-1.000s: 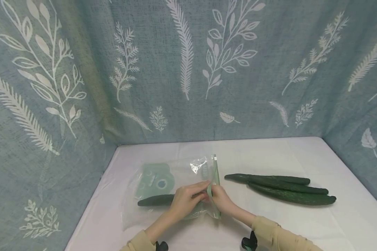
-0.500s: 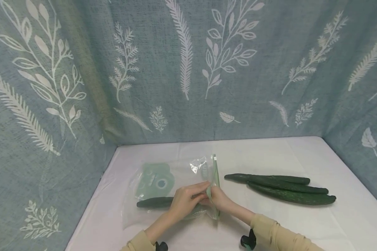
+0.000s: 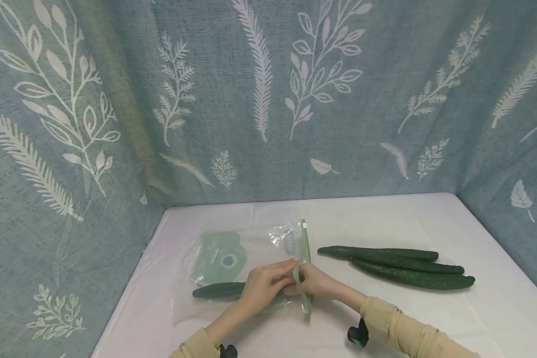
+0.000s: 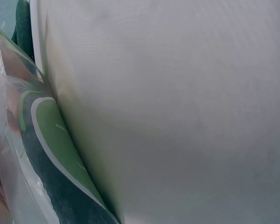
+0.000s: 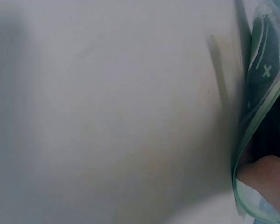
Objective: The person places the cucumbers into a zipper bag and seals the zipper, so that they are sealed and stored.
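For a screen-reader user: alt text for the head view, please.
Two hands, left hand and right hand, pinch the green zip edge of a clear bag holding one cucumber. Three more cucumbers lie to its right on the white table.

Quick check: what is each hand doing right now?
Left hand: pinches the bag at its zip edge.
Right hand: grips the same zip edge; a cucumber lies inside.

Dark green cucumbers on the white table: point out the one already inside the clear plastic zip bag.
The dark green cucumber left of both hands, lying in the clear plastic zip bag; the other three cucumbers lie bare to the right.
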